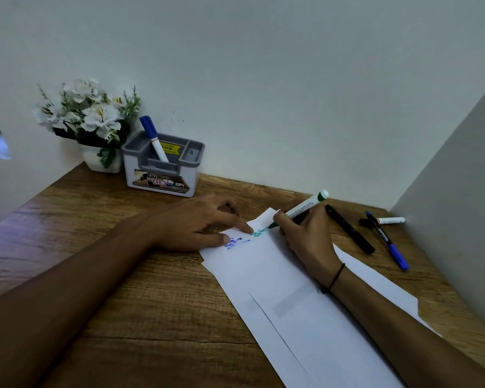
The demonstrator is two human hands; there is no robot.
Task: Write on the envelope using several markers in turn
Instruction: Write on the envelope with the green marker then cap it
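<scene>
Right hand grips green-capped white marker, tip on thin, floppy white paper envelope near wooden table's far edge; left hand's straight fingers pin it, likely slippery.

Bare forearms, no sleeves; thin black cord bracelet on right wrist.

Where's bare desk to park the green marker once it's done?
Free: the wooden desk left of the white envelope, in front of the grey pen holder, though the left hand and forearm cross it. Crowded: right of the right hand holding the green marker, where the black marker, blue pen and white marker lie.
</scene>
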